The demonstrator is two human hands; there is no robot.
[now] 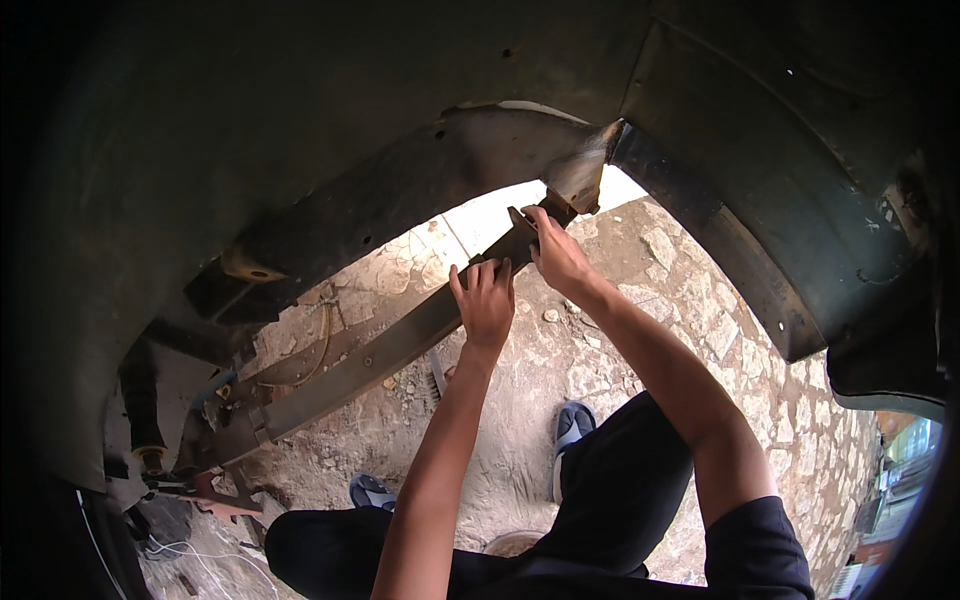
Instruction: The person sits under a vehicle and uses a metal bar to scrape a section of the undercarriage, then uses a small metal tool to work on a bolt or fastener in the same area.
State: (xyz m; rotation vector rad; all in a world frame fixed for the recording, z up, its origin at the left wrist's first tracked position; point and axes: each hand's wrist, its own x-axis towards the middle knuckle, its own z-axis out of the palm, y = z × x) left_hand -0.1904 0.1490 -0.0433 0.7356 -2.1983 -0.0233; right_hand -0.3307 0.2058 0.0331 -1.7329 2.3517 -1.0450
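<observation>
Progress: metal bar (360, 363) spans beneath the dark arched panel (350, 110), seemingly up to the bracket (577, 178) at 1 o'clock; fastening, and whatever remains, cannot be told | Axis: 8 to 1 o'clock, upper end toward 1 (lower end dim) | Left hand (486, 302): fingers spread over bar | Right hand (560, 258): curled there, pinch unclear

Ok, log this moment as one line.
left hand: on long metal bar | right hand: on bar, nearer upper bracket | bar: slanting above stony ground
</observation>
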